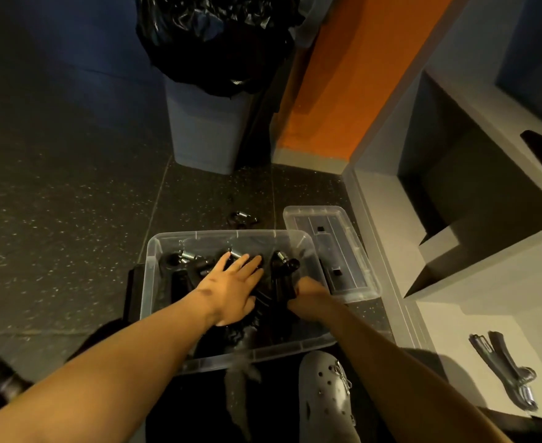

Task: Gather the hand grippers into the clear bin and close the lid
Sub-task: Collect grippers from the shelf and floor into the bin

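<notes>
The clear bin [153,276] sits open on the dark floor, holding several black hand grippers with metal springs. My left hand [231,286] lies flat with straight fingers on the pile inside. My right hand [308,294] reaches into the bin's right side and grips the handles of a black hand gripper [284,270] that stands spring-up. The clear lid [330,251] lies upside down on the floor to the right of the bin. One more hand gripper [242,218] lies on the floor behind the bin. Another hand gripper [506,372] rests on the grey shelf at right.
A grey trash can [205,129] with a black bag stands behind the bin. An orange pillar [343,91] and grey shelving [455,219] close off the right side. My grey clog [324,394] is in front of the bin.
</notes>
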